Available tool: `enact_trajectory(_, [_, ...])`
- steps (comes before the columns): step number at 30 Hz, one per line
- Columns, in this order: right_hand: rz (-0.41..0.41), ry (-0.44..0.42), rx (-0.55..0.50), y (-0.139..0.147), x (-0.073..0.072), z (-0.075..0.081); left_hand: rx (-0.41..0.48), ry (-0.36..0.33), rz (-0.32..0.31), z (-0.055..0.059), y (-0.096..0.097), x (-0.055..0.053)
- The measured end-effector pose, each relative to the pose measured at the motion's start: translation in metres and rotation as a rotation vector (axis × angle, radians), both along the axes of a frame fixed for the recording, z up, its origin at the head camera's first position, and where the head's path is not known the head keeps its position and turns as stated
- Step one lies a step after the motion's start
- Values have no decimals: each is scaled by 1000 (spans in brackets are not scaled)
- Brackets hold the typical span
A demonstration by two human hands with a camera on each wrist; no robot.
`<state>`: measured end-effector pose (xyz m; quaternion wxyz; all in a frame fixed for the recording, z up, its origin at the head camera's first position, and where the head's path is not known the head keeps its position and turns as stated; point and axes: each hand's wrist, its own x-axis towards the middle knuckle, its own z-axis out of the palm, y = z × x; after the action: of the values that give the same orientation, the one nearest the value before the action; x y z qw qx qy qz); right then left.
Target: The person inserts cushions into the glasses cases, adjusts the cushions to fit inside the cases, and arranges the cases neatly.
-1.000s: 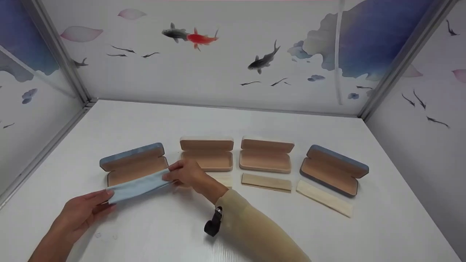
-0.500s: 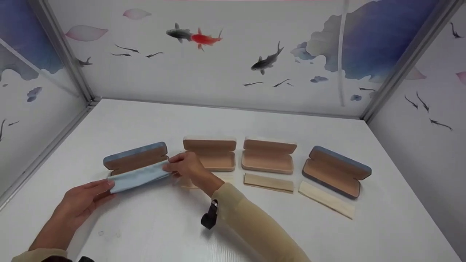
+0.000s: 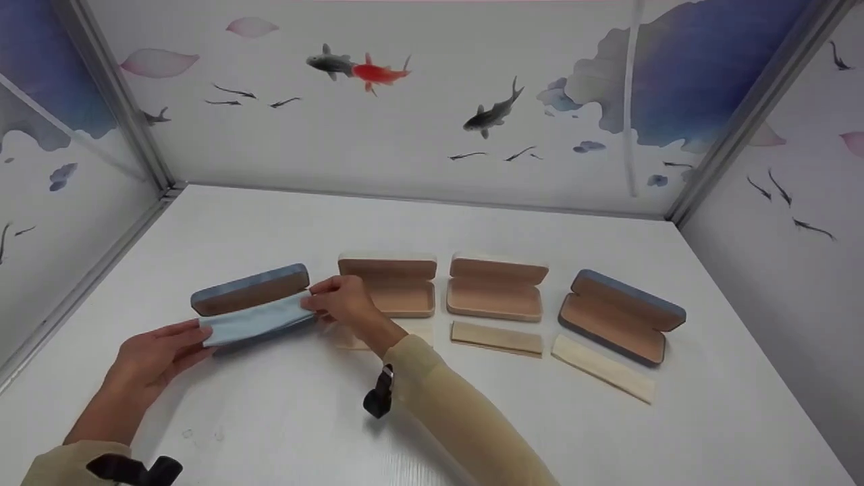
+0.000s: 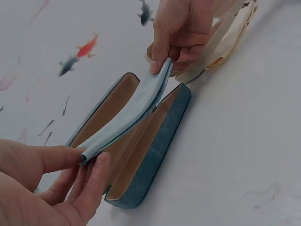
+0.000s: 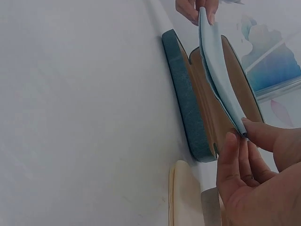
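Observation:
A folded light-blue cloth (image 3: 256, 320) is stretched between both hands above the leftmost glasses case (image 3: 250, 289), a blue one standing open with a brown lining. My left hand (image 3: 150, 358) pinches the cloth's left end between thumb and fingers. At the other end my right hand (image 3: 347, 304) pinches it the same way. In the left wrist view the cloth (image 4: 129, 113) sags slightly over the open case (image 4: 150, 155), apart from its lining. The right wrist view shows the cloth (image 5: 216, 66) over the case (image 5: 181, 84) too, with layered edges.
Two pale glasses cases (image 3: 408, 297) (image 3: 496, 297) and another blue case (image 3: 617, 317) stand open to the right. In front of them lie a tan folded cloth (image 3: 496, 339), a cream folded cloth (image 3: 603, 369) and another cream cloth (image 3: 415, 334), partly behind my right hand. Printed walls enclose the white table.
Both hands have moved the light-blue cloth away from me, from in front of the leftmost case to above it. The cloth now covers most of the case's lower half in the head view.

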<state>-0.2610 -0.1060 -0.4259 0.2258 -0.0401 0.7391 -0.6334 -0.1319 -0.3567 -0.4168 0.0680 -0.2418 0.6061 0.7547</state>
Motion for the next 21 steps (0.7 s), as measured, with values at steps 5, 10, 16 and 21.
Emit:
enact_trajectory(5, [-22, 10, -4, -4, -3, 0, -38, -9, 25, -1, -2, -4])
enact_trajectory(10, [-32, 26, -35, -9, -5, 0, -89, -15, 44, -5, -7, -7])
enact_trajectory(16, [-44, 57, -15, -12, -4, -4, -160, -24, 34, -7, -5, -8])
enact_trajectory(21, [-53, 90, -2, -14, -3, -5, -197, -16, 31, -7, -4, -10])
